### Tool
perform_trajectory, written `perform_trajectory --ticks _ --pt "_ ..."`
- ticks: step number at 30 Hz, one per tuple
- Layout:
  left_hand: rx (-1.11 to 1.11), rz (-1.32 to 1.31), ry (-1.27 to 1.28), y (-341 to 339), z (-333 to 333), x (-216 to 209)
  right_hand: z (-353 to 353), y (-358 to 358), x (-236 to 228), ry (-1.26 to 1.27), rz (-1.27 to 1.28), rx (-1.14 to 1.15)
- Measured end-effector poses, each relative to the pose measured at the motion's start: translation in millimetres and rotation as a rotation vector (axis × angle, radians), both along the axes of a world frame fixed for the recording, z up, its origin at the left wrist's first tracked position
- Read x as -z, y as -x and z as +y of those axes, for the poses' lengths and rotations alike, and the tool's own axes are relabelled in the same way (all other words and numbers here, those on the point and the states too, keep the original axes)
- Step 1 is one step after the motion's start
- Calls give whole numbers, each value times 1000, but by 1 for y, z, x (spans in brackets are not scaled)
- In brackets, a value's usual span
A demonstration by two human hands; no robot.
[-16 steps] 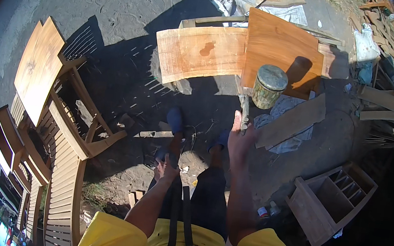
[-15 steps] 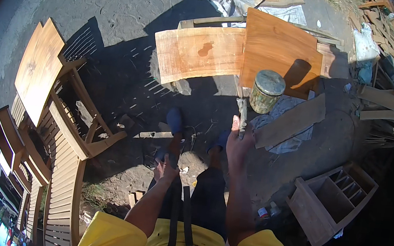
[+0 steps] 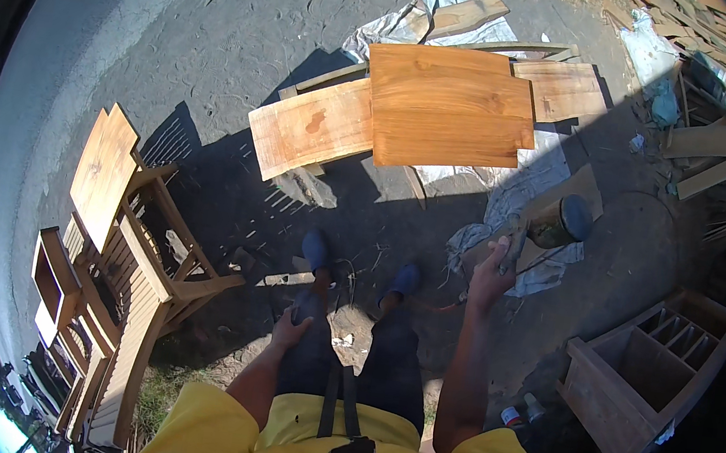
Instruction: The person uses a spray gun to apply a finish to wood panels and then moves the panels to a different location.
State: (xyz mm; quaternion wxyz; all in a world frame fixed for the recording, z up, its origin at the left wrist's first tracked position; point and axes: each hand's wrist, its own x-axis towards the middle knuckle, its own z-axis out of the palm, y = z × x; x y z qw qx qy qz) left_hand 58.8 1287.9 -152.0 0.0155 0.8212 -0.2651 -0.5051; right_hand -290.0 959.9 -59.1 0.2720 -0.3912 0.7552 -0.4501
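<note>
My right hand (image 3: 490,278) grips the grey metal handle of what looks like a spray gun (image 3: 514,246). A round, dark-ended metal cup (image 3: 563,222) is attached to it and tilted to the right. Both hang off the right front of a varnished wooden panel (image 3: 452,110), apart from it. That orange-brown panel lies across a paler board (image 3: 313,128). By my left knee, my left hand (image 3: 290,331) has its fingers curled against the dark trouser leg (image 3: 310,348); whatever they close on is hard to make out.
Slatted wooden furniture (image 3: 135,288) stands to the left, with a pale panel (image 3: 103,169) leaning on it. A compartmented wooden box (image 3: 611,397) sits at the right. White sheeting (image 3: 525,179) lies under the boards. Scrap wood (image 3: 722,145) is piled at the far right.
The spray gun and its cup have swung right and down, off the varnished panel. My view has shifted, and the panel appears farther left. My left hand stays near the knee.
</note>
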Motion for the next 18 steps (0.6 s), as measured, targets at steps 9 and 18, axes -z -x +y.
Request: perform_trajectory --ticks 9,18 --pt "-84 -89 2 17 20 -37 63 146 -136 -35 -174 126" --pt "113 202 187 59 -62 -53 133 221 -179 68 -326 567"
